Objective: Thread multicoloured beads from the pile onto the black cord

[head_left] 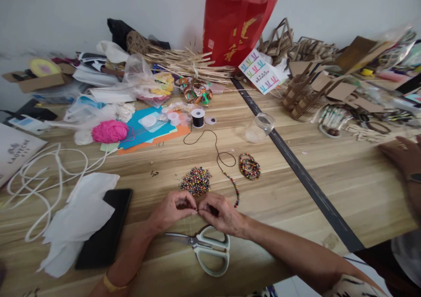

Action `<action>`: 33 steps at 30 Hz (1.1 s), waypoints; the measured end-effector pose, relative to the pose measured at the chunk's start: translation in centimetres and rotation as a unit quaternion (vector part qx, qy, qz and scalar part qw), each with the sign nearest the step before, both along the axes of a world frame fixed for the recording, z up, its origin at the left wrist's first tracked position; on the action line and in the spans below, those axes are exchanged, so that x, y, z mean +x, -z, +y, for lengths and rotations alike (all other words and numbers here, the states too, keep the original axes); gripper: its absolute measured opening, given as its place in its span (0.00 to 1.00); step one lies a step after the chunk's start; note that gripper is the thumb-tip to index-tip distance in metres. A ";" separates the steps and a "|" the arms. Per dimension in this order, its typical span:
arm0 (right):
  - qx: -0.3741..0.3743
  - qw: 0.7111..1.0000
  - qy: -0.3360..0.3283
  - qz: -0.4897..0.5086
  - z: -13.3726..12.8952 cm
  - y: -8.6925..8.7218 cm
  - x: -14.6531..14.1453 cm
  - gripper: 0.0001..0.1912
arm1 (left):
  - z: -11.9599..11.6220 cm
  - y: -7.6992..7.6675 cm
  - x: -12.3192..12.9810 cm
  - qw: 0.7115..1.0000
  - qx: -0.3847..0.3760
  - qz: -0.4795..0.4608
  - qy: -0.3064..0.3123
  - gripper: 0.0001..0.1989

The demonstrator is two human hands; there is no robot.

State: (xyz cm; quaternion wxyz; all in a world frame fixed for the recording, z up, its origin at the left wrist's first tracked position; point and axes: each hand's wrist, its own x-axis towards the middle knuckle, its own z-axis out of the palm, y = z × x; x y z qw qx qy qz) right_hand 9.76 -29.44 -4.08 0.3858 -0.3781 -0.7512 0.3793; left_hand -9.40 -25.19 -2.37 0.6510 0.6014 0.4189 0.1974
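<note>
My left hand [173, 210] and my right hand [223, 213] meet fingertip to fingertip, both pinched closed. Whatever sits between the left fingertips is too small to make out. A black cord [216, 141] runs from its spool [198, 118] into a strung row of colourful beads [234, 184], which passes out of sight behind my right hand; its end appears to be in the right fingers. Just beyond the fingers lies a pile of loose beads [196, 181]. Coiled bead strands [249, 166] rest to the right. Below my hands lie scissors with pale handles [212, 255].
A black phone-like slab [105, 229] lies under white paper [82, 213] at left, near a white cord [59, 174]. Pink yarn [110, 132], a clear jar [259, 127] and a red bag [238, 23] stand farther back. Another person's hand [403, 154] rests at right.
</note>
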 end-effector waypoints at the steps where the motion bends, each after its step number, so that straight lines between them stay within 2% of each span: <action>1: 0.000 1.000 0.000 0.000 0.0 0.0 0.0 0.05 | 0.0 0.0 0.0 1.000 0.000 0.000 0.000 0.05; 21: -0.001 1.000 0.000 -0.001 0.1 -0.1 0.0 0.05 | -0.3 -0.2 0.1 0.995 0.093 0.042 0.015 0.01; 33: -0.003 1.000 0.001 -0.006 0.1 0.1 0.1 0.05 | -0.2 -0.3 0.1 0.991 0.129 0.028 0.020 0.02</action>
